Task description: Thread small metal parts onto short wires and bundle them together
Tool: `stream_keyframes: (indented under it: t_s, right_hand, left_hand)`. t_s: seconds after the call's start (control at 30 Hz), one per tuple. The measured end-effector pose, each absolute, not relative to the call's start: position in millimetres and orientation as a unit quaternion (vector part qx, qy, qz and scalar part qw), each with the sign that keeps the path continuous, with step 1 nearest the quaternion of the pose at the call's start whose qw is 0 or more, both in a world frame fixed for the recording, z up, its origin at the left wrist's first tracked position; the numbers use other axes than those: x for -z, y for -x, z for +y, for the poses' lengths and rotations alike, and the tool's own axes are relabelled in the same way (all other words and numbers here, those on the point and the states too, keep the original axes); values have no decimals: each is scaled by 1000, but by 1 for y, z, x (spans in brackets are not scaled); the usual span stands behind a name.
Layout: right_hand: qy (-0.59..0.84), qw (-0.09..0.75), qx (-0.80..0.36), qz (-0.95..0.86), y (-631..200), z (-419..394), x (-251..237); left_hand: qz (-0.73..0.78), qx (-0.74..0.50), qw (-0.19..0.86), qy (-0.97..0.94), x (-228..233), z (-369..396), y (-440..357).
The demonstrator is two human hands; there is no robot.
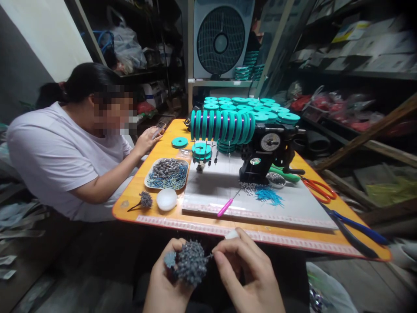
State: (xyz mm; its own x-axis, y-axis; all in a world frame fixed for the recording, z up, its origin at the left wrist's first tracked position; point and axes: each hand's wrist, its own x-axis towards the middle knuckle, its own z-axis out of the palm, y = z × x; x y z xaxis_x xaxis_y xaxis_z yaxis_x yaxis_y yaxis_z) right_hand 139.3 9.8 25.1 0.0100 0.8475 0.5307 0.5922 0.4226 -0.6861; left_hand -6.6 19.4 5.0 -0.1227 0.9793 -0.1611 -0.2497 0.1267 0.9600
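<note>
My left hand [169,278] is wrapped round a bundle of small dark-grey pieces [192,263], whose knobbly round head faces up. A smaller grey-blue clump [170,259] shows by the left thumb. At the bundle's right edge, my right hand [247,269] pinches a thin, short piece [209,256] between thumb and forefinger; its exact kind is too small to tell. Something white [232,234] shows at a finger of the right hand. Both hands are in front of the table's near edge, above the lap.
The orange table [130,204] holds a tray of small weights and blue pieces [167,174], a white round container [167,199], a pink-handled needle tool [225,208], blue bits [269,195], a winding machine [260,148] with teal spools, and pliers [358,228]. A person [74,143] sits left, holding a phone.
</note>
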Motion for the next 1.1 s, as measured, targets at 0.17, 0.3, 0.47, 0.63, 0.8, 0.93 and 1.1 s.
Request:
stream_keyframes:
  t_s: [0.17, 0.3, 0.47, 0.63, 0.8, 0.93, 1.1]
  right_hand:
    - [503, 490, -160, -694, -135, 8, -25]
    - [495, 498, -152, -695, -137, 6, -18]
    - [475, 485, -115, -725, -139, 5, -12]
    - [460, 483, -130, -734, -136, 5, -12]
    - [461, 473, -122, -741, -135, 5, -11]
    - [461, 473, -122, -741, -135, 5, -11]
    - [461, 487, -122, -731, -135, 4, -13]
  left_hand:
    - [507, -506, 622, -316, -10, 13, 4]
    - [530, -550, 618, -190, -4, 11, 0]
    - [501, -577, 636, -106, -8, 12, -4]
    - [510, -580, 629, -91, -16, 12, -4]
    - [500, -575, 640, -100, -17, 12, -4]
    - [509, -577, 631, -99, -16, 12, -4]
    - [509, -567, 635, -124, -8, 11, -2]
